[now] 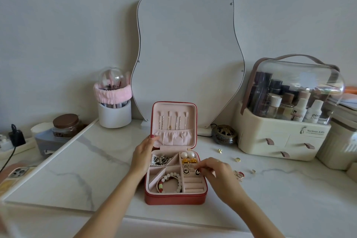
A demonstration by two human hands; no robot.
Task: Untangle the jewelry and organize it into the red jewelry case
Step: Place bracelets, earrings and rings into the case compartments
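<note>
The red jewelry case (173, 199) stands open on the marble table, its lid (194, 121) upright with several thin necklaces hanging inside. My left hand (144, 152) holds the lid's left edge, thumb on the pink lining. My right hand (216, 172) pinches a black round earring (197, 172) over the ring rolls, beside its twin (185, 171). In the tray lie a bead bracelet (172, 181), a tangled chain pile (161, 159), two pearl earrings (187, 154) and gold pieces (190, 160). Loose rings and earrings (239, 175) lie on the table to the right.
A wavy mirror (189, 54) leans on the wall behind the case. A cosmetics organizer (286, 137) stands at right, a dark ornate bowl (224, 134) beside it. A brush holder (114, 110) stands back left, with a jar (65, 125) and phone (17, 172) further left.
</note>
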